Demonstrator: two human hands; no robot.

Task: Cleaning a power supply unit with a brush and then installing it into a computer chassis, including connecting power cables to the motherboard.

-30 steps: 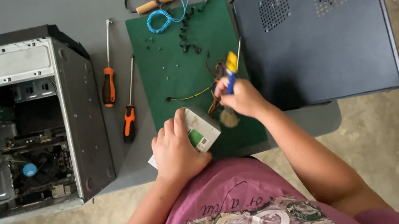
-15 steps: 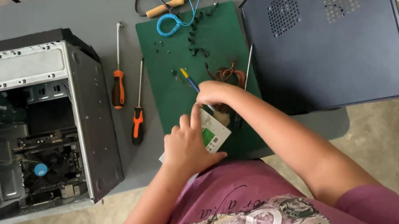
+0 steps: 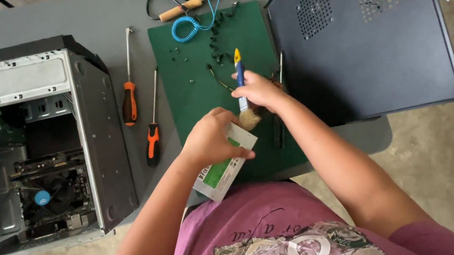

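At the left of the frame an open computer case (image 3: 29, 146) is laid on a grey table (image 3: 28, 25), its board and a blue-capped cooler exposed inside. Just right of the case, two screwdrivers with orange-and-black handles (image 3: 128, 100) (image 3: 151, 142) are laid on the table, well apart from the hands. At centre a green mat (image 3: 193, 66) is spread, with small dark screws scattered on it; at its top edge a coiled blue wrist-strap cord (image 3: 185, 28) and a wooden-handled tool (image 3: 180, 10) are seen.

Low on the mat, a flat rectangular drive with a white-and-green label (image 3: 222, 167) is gripped by the left hand (image 3: 210, 139), the fingers being wrapped over its upper part. Just beside it, to the right, a small brush with a blue-and-yellow handle (image 3: 240, 80) is clasped in the right hand (image 3: 258, 92), the bristles being pressed against the top corner of the drive. The two hands are held close together but not touching.

At the right, a dark perforated side panel (image 3: 364, 33) is laid across the table edge.
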